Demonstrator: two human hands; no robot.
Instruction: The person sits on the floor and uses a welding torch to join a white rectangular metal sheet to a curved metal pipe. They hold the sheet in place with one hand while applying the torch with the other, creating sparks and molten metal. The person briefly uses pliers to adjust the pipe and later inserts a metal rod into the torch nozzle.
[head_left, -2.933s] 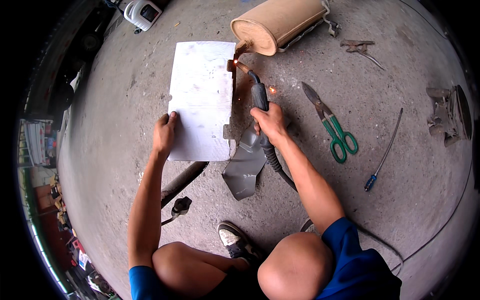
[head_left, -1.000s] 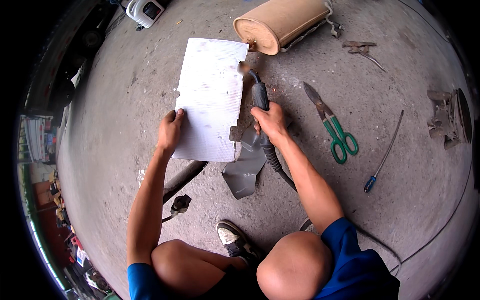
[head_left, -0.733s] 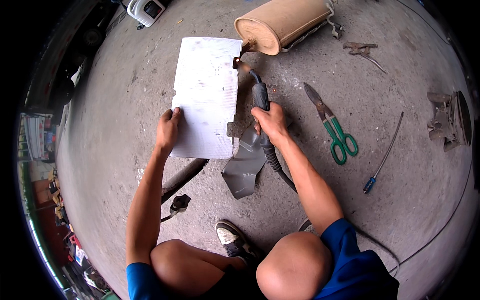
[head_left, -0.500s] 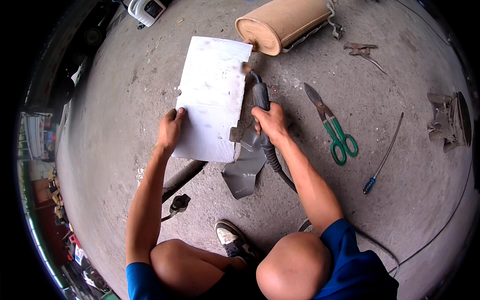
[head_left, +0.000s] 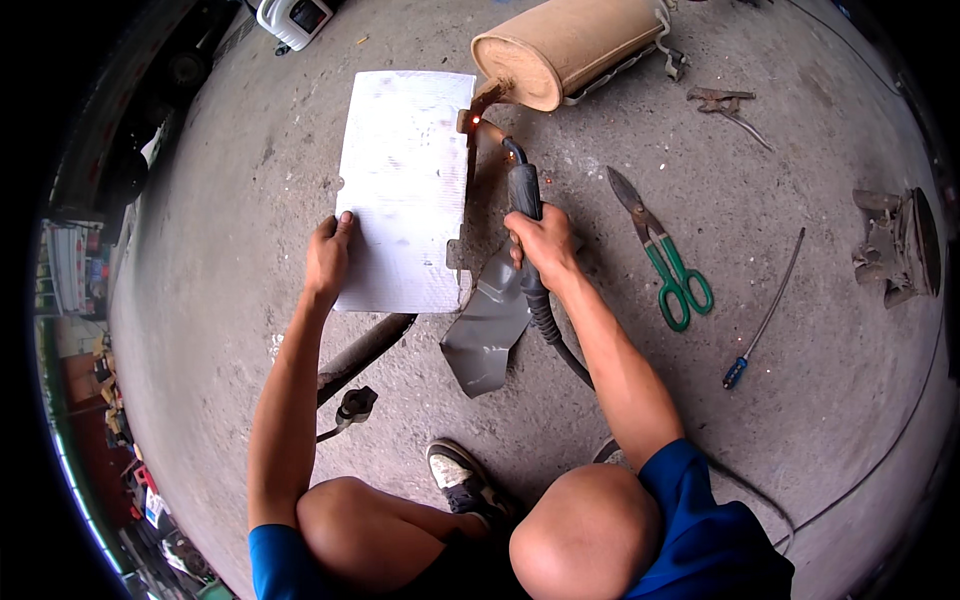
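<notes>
1. Concrete floor (head_left: 250,200): carries all the work; its edges bend away and go dark at the rim.
2. White sheet (head_left: 405,190): upper centre of the floor, held at its lower left corner by the left hand (head_left: 328,255), fingers closed over the edge. Best kept steady, shielding the glow.
3. Tan muffler (head_left: 570,45): beside the sheet's top right corner; its far end is cut off.
4. Welding torch (head_left: 522,185): right hand (head_left: 540,245) wrapped fully round the grip, tip at the orange spark (head_left: 478,122). A short, even tip travel suits the joint, which is itself too small to make out.
5. Green snips (head_left: 665,260): lying idle, right of the torch.
</notes>
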